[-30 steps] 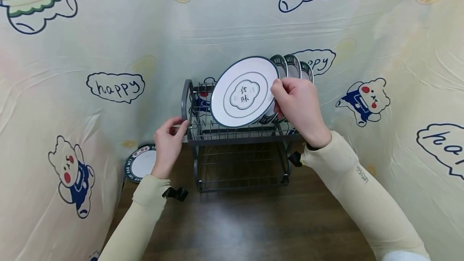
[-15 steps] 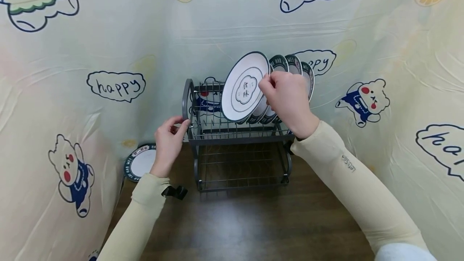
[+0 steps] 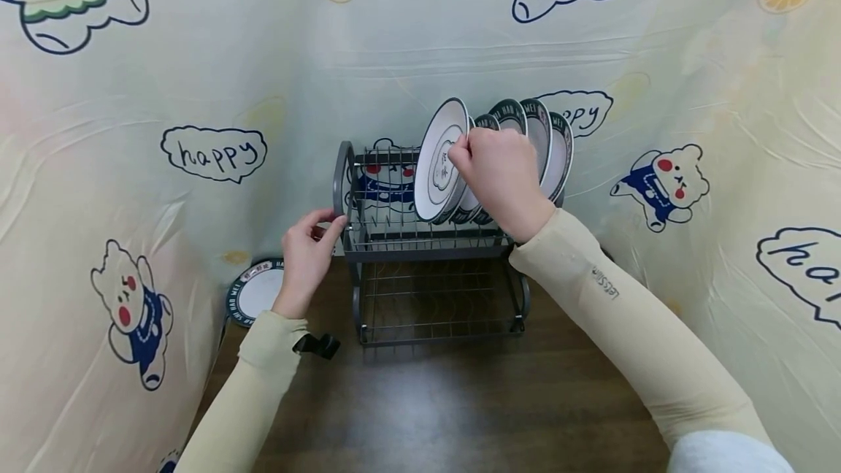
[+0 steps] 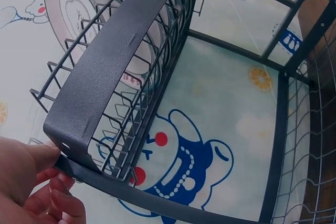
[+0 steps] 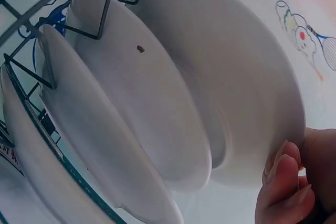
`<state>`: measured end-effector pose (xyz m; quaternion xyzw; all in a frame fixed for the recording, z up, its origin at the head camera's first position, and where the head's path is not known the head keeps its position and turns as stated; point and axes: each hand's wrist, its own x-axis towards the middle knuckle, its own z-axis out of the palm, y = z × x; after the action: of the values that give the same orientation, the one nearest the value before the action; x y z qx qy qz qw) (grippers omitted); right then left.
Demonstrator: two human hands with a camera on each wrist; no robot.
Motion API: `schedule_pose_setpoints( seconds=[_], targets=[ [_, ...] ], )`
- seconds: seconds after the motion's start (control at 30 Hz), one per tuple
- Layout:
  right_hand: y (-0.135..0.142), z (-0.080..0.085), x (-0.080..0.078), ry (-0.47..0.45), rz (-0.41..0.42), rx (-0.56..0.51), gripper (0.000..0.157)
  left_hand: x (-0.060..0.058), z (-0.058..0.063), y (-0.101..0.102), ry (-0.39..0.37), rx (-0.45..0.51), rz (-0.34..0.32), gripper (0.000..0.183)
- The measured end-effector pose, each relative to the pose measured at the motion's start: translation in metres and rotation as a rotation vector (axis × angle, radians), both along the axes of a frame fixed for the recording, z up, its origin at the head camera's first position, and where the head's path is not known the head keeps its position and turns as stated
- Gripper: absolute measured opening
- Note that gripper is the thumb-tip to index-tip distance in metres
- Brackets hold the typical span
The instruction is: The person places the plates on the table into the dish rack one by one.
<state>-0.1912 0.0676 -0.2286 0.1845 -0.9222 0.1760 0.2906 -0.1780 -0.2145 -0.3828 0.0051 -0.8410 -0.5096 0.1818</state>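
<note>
My right hand [image 3: 506, 177] pinches the rim of a white plate [image 3: 442, 166] above the upper tier of a dark dish rack [image 3: 427, 255]. The held plate stands on edge, its printed face turned left. Behind my hand, several dark-rimmed plates [image 3: 560, 155] stand in the rack. In the right wrist view, thumb and fingers grip the edge of the held plate [image 5: 252, 87], beside the undersides of other plates [image 5: 136, 87]. My left hand [image 3: 305, 261] holds the rack's left side. The left wrist view shows its thumb and curled fingers at the frame corner [image 4: 73, 169].
Another dark-rimmed plate [image 3: 258, 298] lies left of the rack, partly hidden by my left hand. Below the upper tier is a wire lower tier [image 3: 427, 298]. The rack stands on a brown wooden surface [image 3: 420, 400], with a printed cloth [image 3: 420, 42] behind and beside it.
The held plate has moved right toward the standing plates and turned more edge-on. My right hand has shifted left and slightly up, still pinching it. My left hand stays on the rack.
</note>
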Motion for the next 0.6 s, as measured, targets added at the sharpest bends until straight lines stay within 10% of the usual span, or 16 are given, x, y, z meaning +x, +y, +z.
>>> schedule_pose_setpoints(
  seconds=[0.6],
  targets=[
    [-0.028,-0.007,-0.011,0.027,-0.084,0.203,0.042,0.000,-0.001,0.001,-0.008,-0.003,0.006,0.032]
  ],
)
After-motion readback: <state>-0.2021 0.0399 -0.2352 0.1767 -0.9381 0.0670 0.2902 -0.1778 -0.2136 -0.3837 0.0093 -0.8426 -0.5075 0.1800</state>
